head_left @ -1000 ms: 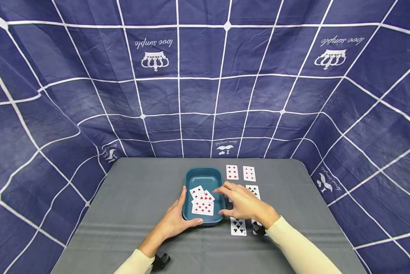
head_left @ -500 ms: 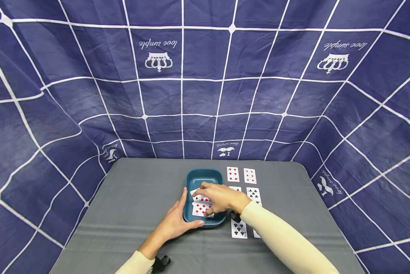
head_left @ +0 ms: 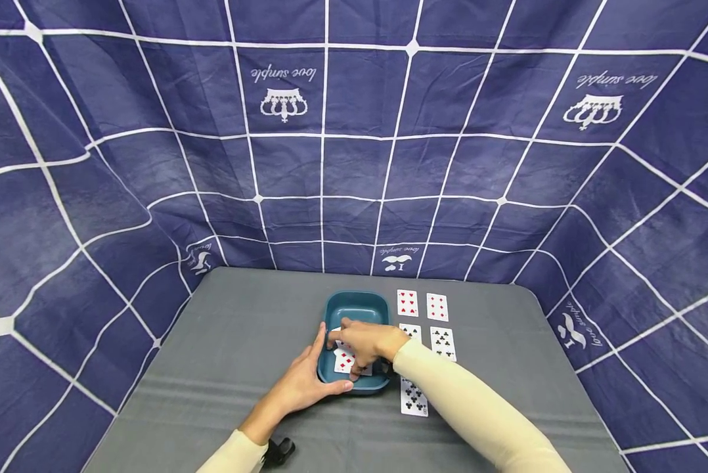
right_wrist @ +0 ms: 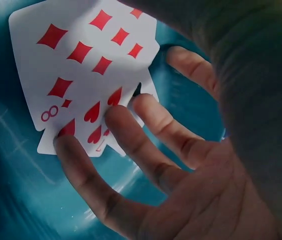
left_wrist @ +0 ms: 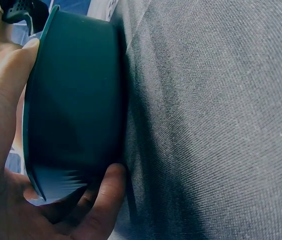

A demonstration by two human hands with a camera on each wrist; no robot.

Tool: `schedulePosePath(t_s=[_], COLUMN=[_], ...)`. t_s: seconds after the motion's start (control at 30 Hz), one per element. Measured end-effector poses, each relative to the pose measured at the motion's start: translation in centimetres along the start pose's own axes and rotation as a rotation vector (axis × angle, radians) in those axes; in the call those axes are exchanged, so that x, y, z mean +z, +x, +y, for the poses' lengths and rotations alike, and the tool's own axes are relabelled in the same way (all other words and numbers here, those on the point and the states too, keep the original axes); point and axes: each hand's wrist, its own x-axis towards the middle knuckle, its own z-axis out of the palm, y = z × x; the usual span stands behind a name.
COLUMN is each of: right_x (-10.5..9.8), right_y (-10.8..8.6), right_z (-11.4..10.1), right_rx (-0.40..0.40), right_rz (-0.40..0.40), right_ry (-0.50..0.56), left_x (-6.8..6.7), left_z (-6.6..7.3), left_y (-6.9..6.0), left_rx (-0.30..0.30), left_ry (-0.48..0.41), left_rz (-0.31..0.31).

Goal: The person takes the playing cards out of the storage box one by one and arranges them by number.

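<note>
A teal plastic tray (head_left: 358, 295) stands on the grey cloth. My left hand (head_left: 301, 381) grips its near left corner, thumb along the near rim and fingers against the left wall. The same wall (left_wrist: 76, 90) fills much of the left wrist view. Inside the tray my right hand (head_left: 367, 341) reaches over overlapping playing cards. Its spread fingers (right_wrist: 123, 127) touch the lower cards in the right wrist view. An eight of diamonds (right_wrist: 76, 65) lies on top, over a hearts card (right_wrist: 93, 122). A black-suit card under them is mostly hidden.
Right of the tray lie face-up cards: a hearts card (head_left: 407, 303), a diamonds card (head_left: 437, 307), clubs cards (head_left: 443, 343) and a lower black card (head_left: 414, 399). My right sleeve (head_left: 472, 394) covers part of that area. A blue white-lined curtain (head_left: 354, 164) surrounds the table.
My right hand has moved left from the tray's right rim, over the cards and down onto them. The left hand keeps its hold on the tray. The view has shifted slightly.
</note>
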Motion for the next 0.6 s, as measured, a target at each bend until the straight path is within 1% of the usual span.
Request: schedulePosePath(t_s=[0.1,0.23,0.33,0.6], right_x=[0.02,0.12,0.24,0.60], right_y=[0.31,0.52,0.58,0.50], right_z=[-0.24,-0.32,-0.18,0.28], right_rx=[0.013,0.030,0.025,-0.025], right_rz=[-0.009,-0.014,-0.018,-0.016], right_ry=[-0.041,-0.056,-0.038,0.028], left_x=[-0.03,-0.05,-0.08,-0.18], left_z=[0.05,0.04,0.04,0.32], left_y=[-0.02,0.04,0.03,-0.28], left_rx=[-0.009,-0.003,0.006,0.014], left_ry=[-0.003,-0.006,-0.007,-0.007], left_rz=[0.001,0.007,0.006,0.004])
